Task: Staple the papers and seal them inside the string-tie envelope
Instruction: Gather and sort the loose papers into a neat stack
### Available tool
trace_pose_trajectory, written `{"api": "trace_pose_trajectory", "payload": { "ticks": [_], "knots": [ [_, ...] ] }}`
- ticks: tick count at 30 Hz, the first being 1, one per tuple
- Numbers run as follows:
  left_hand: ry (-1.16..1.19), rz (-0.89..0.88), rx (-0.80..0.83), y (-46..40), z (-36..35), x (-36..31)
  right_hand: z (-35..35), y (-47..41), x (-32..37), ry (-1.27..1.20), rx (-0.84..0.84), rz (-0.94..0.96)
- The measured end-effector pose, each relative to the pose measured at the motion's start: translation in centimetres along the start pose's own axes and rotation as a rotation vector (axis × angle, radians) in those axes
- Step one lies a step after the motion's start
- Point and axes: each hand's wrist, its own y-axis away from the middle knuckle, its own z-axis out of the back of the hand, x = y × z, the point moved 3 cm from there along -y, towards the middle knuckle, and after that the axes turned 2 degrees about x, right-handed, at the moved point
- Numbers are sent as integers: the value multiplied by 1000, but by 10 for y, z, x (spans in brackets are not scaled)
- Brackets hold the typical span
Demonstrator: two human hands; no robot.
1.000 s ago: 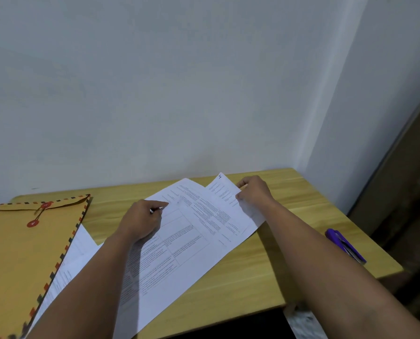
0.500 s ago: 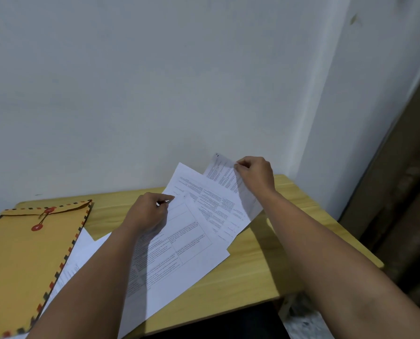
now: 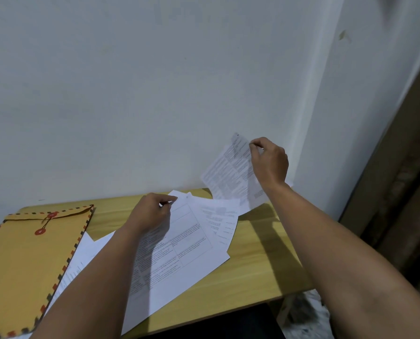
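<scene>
Several printed white sheets (image 3: 182,250) lie fanned across the middle of the wooden table (image 3: 253,270). My left hand (image 3: 152,214) rests on their top left corner, fingers pinched on the edge of the upper sheet. My right hand (image 3: 270,162) holds one printed sheet (image 3: 231,174) up in the air in front of the wall, above the table's far right corner. The yellow string-tie envelope (image 3: 25,260) with a red button and striped border lies flat at the left, its flap shut. No stapler is in view.
A white wall stands close behind the table, with a corner at the right. More white sheets (image 3: 86,250) stick out from under the envelope's right edge. A dark brown surface (image 3: 404,182) rises at the far right. Speckled floor (image 3: 304,316) shows below the table's front edge.
My right hand has lifted one sheet off the pile, up and to the right. The view has tilted up, so the purple stapler at the right has left the frame. My left hand stays on the pile.
</scene>
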Motion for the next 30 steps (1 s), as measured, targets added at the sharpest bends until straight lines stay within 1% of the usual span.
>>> {"api": "trace_pose_trajectory", "payload": {
  "ticks": [4,7,11,14,19,25,30],
  "knots": [
    [13,-24,-10,3,3,-7,9,-8,8,-22,-52,11],
    [19,-48,-8,4,3,-11,13,-12,13,-177,-74,-24],
    [38,-62,2,4,5,-22,11,-17,17,-390,-42,-125],
    [36,-92,4,0,7,-31,9,-17,17,-482,-16,-186],
    [70,-124,-22,-5,12,-47,-1,-12,12,-565,79,-269],
    [71,-190,-12,-7,22,-70,-17,4,-4,-715,220,-403],
    [110,-189,-24,-10,31,-79,-32,29,-12,-849,400,-579]
  ]
}}
